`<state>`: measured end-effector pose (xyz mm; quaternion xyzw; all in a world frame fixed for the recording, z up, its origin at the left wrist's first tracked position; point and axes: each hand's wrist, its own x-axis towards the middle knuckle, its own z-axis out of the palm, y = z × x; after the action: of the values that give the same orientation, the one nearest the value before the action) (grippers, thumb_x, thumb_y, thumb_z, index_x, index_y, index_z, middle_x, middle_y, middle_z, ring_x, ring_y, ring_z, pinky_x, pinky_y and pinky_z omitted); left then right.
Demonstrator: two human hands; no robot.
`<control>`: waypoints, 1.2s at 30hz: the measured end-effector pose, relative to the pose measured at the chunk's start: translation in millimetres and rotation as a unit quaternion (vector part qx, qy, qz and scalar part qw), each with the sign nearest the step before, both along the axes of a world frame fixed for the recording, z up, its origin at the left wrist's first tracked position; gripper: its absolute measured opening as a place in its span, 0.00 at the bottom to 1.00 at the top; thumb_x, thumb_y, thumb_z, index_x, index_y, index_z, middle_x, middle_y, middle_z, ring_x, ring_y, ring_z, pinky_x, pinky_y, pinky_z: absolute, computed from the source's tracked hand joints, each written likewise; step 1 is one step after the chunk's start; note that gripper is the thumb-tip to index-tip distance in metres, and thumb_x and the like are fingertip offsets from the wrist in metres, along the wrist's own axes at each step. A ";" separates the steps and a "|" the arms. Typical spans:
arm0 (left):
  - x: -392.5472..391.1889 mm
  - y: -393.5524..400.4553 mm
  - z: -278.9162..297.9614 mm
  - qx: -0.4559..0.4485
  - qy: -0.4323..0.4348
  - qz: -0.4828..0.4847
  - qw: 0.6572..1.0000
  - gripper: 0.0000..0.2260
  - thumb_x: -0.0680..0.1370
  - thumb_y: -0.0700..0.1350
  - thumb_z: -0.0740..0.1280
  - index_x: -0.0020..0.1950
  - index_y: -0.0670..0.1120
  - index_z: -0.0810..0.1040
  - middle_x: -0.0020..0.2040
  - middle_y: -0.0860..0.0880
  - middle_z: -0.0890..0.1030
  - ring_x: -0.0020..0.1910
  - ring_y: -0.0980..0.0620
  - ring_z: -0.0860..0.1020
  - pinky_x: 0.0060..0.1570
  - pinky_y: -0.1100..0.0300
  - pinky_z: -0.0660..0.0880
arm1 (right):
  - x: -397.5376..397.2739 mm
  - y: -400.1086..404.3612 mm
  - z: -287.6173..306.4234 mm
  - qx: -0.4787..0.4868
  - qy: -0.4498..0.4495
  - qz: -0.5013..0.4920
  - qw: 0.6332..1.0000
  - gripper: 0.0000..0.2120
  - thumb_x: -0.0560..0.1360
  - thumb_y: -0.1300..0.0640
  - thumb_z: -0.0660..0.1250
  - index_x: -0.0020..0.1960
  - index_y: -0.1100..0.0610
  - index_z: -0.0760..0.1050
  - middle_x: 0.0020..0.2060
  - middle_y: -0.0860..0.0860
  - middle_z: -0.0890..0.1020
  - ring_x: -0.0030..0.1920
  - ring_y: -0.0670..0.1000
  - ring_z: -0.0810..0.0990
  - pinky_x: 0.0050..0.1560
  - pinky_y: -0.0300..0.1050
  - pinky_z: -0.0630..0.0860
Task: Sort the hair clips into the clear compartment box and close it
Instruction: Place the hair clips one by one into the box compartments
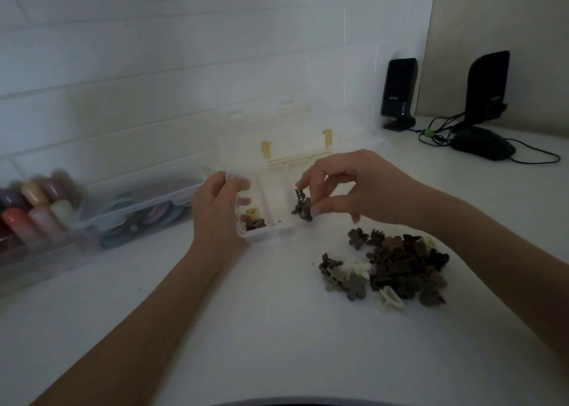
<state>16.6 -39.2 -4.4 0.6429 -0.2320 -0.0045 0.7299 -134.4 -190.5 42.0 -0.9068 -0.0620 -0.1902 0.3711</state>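
Note:
The clear compartment box (266, 231) sits open on the white table, its lid (295, 128) tipped back toward the wall. My left hand (217, 207) grips the box's left end, thumb over the rim. My right hand (341, 184) pinches a dark brown hair clip (302, 208) over the box's right compartment. The left compartment holds a cream clip and a brown clip (253, 221). A pile of brown, grey and cream flower-shaped hair clips (397, 267) lies on the table to the right of the box, below my right wrist.
A long clear bin (144, 208) with coloured items stands at the left, beside a blurred rack of pastel rolls (34, 208). Two black speakers (400, 93) (486, 90), a black mouse (483, 144) and cables sit at the back right. The tiled wall is close behind the box.

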 end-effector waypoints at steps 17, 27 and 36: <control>5.5 0.5 -2.4 0.027 -0.011 -0.005 1.000 0.08 0.68 0.44 0.65 0.40 0.39 0.76 0.39 0.47 0.77 0.39 0.46 0.80 0.37 0.37 0.76 | -4.7 26.5 -1.3 -0.366 0.077 -0.027 0.927 0.15 0.72 0.41 0.67 0.58 0.39 0.77 0.26 0.35 0.64 0.28 0.35 0.64 0.34 0.29 0.60; 3.9 0.9 -3.5 0.018 -0.058 -0.005 0.998 0.04 0.73 0.40 0.65 0.41 0.40 0.76 0.37 0.51 0.77 0.37 0.52 0.80 0.37 0.54 0.73 | 0.4 17.1 -3.6 -0.269 0.040 -0.011 0.962 0.12 0.69 0.46 0.72 0.52 0.44 0.81 0.27 0.39 0.72 0.32 0.39 0.73 0.30 0.32 0.66; -9.1 1.4 -3.0 0.031 -0.176 -0.012 0.984 0.05 0.73 0.43 0.62 0.37 0.48 0.73 0.37 0.53 0.77 0.41 0.47 0.80 0.30 0.68 0.73 | 10.2 31.4 -24.8 0.025 -0.128 -0.073 0.989 0.11 0.70 0.63 0.72 0.51 0.53 0.76 0.38 0.40 0.80 0.38 0.46 0.80 0.33 0.29 0.72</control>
<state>7.6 -37.8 -7.4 0.6534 -0.3643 0.0923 0.6572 -124.2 -159.1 17.3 -0.8676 -0.0381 -0.3324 0.3678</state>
